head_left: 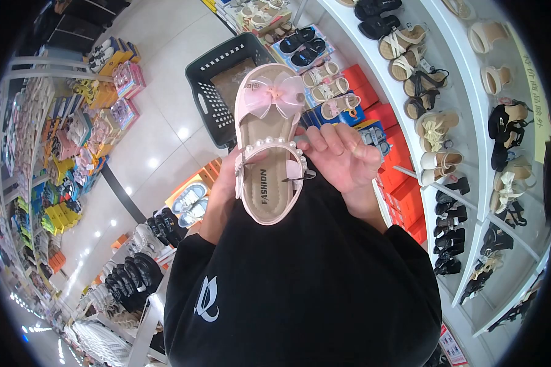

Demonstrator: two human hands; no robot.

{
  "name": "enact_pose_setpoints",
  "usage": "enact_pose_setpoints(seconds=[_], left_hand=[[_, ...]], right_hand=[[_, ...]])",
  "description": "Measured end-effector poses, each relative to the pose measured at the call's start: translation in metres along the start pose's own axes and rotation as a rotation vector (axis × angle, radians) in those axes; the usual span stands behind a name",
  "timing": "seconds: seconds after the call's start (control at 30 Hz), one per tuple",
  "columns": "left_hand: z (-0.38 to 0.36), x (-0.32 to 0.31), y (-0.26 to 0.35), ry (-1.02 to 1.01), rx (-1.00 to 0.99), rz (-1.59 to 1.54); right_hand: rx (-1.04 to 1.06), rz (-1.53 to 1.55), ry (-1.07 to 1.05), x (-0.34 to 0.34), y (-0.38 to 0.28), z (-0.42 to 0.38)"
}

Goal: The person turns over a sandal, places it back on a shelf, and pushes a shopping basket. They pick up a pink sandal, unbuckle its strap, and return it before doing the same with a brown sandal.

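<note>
A small pink sandal (268, 140) with a sheer bow, a pearl strap and "FASHION" on its insole is held up in front of my chest. My left hand (223, 183) grips it from behind and below, mostly hidden by the shoe. My right hand (343, 156) pinches the pearl strap and a small tag at the sandal's right side. My black sleeves and black top fill the lower middle of the view.
A dark plastic basket (211, 92) stands on the shiny floor beyond the sandal. White shelves (471, 116) with several sandals curve along the right, red and blue shoe boxes (379, 116) below them. More shoe racks (61, 153) line the left.
</note>
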State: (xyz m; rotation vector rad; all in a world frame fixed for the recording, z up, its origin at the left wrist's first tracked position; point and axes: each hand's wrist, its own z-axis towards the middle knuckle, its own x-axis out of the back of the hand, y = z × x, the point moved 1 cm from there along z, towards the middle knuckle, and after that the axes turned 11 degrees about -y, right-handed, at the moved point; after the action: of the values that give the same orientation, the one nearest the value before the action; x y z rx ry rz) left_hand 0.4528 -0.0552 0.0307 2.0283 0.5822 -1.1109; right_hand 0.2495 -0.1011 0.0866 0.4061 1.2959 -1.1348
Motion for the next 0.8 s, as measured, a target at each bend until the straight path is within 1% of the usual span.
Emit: enact_pose_setpoints(seconds=[0.57, 0.8], left_hand=[[-0.0005, 0.0015, 0.0033, -0.038, -0.057, 0.096], [0.0022, -0.0005, 0.0057, -0.05, -0.083, 0.148]], right_hand=[[-0.011, 0.101, -0.026, 0.0063, 0.0029, 0.0019], [-0.045, 0.094, -0.021, 0.0096, 0.0035, 0.0027]])
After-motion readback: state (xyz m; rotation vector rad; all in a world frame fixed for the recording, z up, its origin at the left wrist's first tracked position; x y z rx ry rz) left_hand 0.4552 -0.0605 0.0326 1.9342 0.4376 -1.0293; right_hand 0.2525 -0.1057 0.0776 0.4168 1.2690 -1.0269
